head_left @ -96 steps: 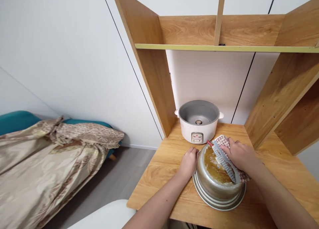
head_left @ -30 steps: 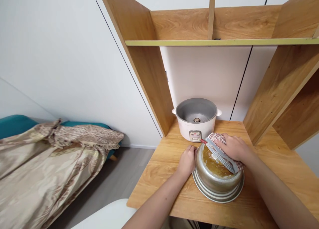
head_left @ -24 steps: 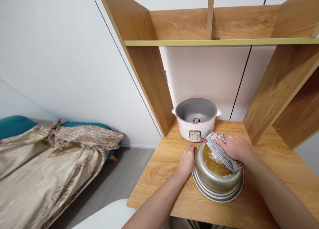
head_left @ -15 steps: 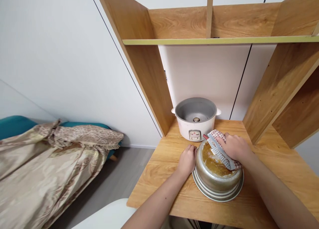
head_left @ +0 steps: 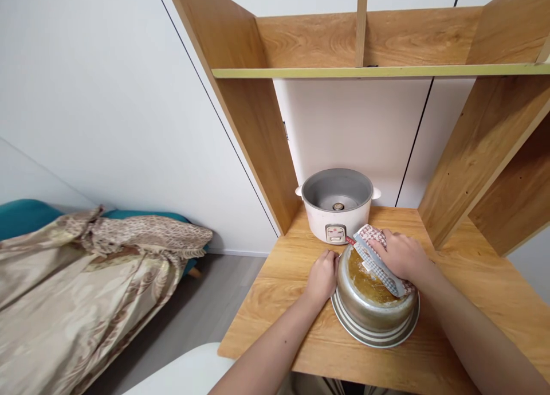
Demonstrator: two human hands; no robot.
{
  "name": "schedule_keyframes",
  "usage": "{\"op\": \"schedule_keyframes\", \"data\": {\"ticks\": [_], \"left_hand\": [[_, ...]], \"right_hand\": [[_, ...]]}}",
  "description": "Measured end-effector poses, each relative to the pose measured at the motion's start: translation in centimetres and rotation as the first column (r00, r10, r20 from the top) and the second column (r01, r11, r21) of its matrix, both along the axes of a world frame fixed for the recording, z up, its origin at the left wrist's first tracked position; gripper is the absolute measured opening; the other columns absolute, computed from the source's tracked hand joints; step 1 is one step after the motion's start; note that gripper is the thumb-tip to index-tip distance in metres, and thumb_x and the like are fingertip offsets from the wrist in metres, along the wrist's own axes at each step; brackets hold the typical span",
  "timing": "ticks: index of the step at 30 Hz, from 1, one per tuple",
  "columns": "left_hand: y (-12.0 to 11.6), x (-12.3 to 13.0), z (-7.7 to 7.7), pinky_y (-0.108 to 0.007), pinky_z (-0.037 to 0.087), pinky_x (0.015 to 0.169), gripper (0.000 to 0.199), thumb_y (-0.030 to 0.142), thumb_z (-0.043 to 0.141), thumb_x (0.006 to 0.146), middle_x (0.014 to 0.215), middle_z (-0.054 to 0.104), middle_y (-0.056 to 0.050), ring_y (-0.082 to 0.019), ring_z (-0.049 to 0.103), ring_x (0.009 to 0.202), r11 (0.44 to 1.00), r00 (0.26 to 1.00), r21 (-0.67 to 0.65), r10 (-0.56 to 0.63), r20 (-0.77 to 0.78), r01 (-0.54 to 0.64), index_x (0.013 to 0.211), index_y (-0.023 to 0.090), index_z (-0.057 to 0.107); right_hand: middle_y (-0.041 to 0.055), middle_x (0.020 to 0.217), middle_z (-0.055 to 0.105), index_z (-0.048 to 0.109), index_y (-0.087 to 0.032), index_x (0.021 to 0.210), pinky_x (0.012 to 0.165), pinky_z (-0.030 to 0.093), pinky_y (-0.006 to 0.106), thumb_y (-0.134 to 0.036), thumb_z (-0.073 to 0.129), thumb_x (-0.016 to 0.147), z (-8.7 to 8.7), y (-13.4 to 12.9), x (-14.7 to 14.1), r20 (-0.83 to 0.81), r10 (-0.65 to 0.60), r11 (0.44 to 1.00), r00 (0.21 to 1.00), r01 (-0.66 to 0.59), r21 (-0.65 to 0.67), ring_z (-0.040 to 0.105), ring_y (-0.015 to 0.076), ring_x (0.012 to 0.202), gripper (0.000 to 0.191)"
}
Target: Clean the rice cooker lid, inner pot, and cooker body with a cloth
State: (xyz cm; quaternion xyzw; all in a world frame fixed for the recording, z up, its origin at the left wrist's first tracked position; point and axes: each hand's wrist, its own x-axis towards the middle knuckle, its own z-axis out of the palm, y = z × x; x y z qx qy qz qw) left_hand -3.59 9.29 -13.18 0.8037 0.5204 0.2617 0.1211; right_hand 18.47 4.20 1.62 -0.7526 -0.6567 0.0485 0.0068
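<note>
Here, the right hand (head_left: 401,257) grips a folded houndstooth cloth in red-brown and grey-blue (head_left: 373,262) against the scuffed, yellow-brown base of a round, dull silver metal pot (head_left: 365,310). The pot sits upside down on the smooth wood-grain desk (head_left: 262,303), its flared rim lowermost. The left hand (head_left: 323,276) curls at the pot's side; whether it grips the rim, I cannot tell. Just behind stands a glossy white, grey-lined cooker body (head_left: 315,223).
</note>
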Motion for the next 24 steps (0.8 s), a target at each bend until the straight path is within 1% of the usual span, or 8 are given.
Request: {"op": "schedule_keyframes", "data": {"ticks": [2, 3, 7, 9, 15, 20, 24], "left_hand": [[0.00, 0.01, -0.01, -0.034, 0.052, 0.083, 0.020, 0.014, 0.051, 0.102, 0.092, 0.070, -0.008, -0.023, 0.069, 0.089, 1.000, 1.000, 0.001, 0.001, 0.004, -0.001, 0.092, 0.020, 0.067], [0.00, 0.01, 0.00, -0.034, 0.052, 0.083, 0.020, 0.014, 0.051, 0.102, 0.092, 0.070, -0.008, -0.023, 0.068, 0.089, 1.000, 1.000, 0.001, 0.002, 0.006, -0.002, 0.091, 0.020, 0.067], [-0.02, -0.01, 0.07, -0.033, 0.052, 0.083, 0.021, 0.014, 0.050, 0.102, 0.093, 0.070, -0.007, -0.022, 0.069, 0.089, 1.000, 1.000, -0.002, 0.001, 0.004, -0.001, 0.091, 0.020, 0.067], [-0.03, -0.02, 0.10, -0.034, 0.052, 0.083, 0.022, 0.015, 0.049, 0.103, 0.093, 0.070, -0.008, -0.022, 0.069, 0.089, 1.000, 1.000, -0.005, -0.001, 0.000, 0.001, 0.092, 0.020, 0.067], [0.02, 0.03, 0.08, -0.034, 0.051, 0.083, 0.023, 0.016, 0.049, 0.104, 0.092, 0.070, -0.008, -0.023, 0.069, 0.090, 1.000, 1.000, -0.013, 0.002, -0.007, -0.002, 0.091, 0.020, 0.067], [0.04, 0.04, 0.14, -0.033, 0.051, 0.082, 0.022, 0.016, 0.050, 0.103, 0.092, 0.070, -0.007, -0.023, 0.069, 0.089, 1.000, 1.000, -0.012, 0.006, -0.005, -0.006, 0.090, 0.021, 0.067], [0.14, 0.01, 0.18, -0.033, 0.051, 0.082, 0.022, 0.015, 0.051, 0.103, 0.091, 0.070, -0.007, -0.023, 0.069, 0.088, 1.000, 1.000, -0.011, 0.006, -0.002, -0.007, 0.088, 0.021, 0.066]], "right_hand": [[0.0169, 0.114, 0.079, 0.066, -0.019, 0.128, 0.086, 0.051, 0.038, -0.060, 0.037, 0.108, -0.03, 0.14, 0.19, -0.013, 0.029, 1.000, 0.999, -0.029, -0.002, 0.075, 0.0327, 0.107, 0.054], [0.0174, 0.113, 0.079, 0.066, -0.018, 0.127, 0.086, 0.051, 0.039, -0.060, 0.036, 0.109, -0.06, 0.21, 0.24, -0.010, 0.023, 1.000, 1.000, -0.023, 0.001, 0.075, 0.0331, 0.106, 0.054], [0.0247, 0.107, 0.078, 0.068, -0.011, 0.121, 0.087, 0.051, 0.043, -0.056, 0.030, 0.111, -0.23, 0.30, 0.03, 0.032, -0.066, 0.998, 0.997, 0.065, 0.025, 0.075, 0.0371, 0.104, 0.060], [0.0260, 0.107, 0.078, 0.069, -0.009, 0.119, 0.087, 0.051, 0.043, -0.055, 0.031, 0.110, -0.20, 0.26, -0.11, 0.035, -0.083, 0.996, 0.996, 0.082, 0.022, 0.075, 0.0373, 0.105, 0.060], [0.0209, 0.113, 0.079, 0.067, -0.014, 0.126, 0.087, 0.051, 0.040, -0.059, 0.034, 0.109, 0.15, 0.37, 0.35, -0.024, 0.013, 1.000, 1.000, -0.013, -0.019, 0.075, 0.0342, 0.108, 0.058], [0.0228, 0.110, 0.078, 0.069, -0.013, 0.123, 0.087, 0.051, 0.043, -0.056, 0.029, 0.110, 0.00, 0.55, 0.50, -0.013, -0.004, 1.000, 1.000, 0.004, -0.008, 0.075, 0.0363, 0.106, 0.060], [0.0236, 0.110, 0.078, 0.069, -0.012, 0.119, 0.088, 0.051, 0.044, -0.057, 0.031, 0.109, 0.00, 0.56, 0.35, -0.019, -0.005, 1.000, 1.000, 0.005, -0.011, 0.075, 0.0374, 0.107, 0.059]]}}
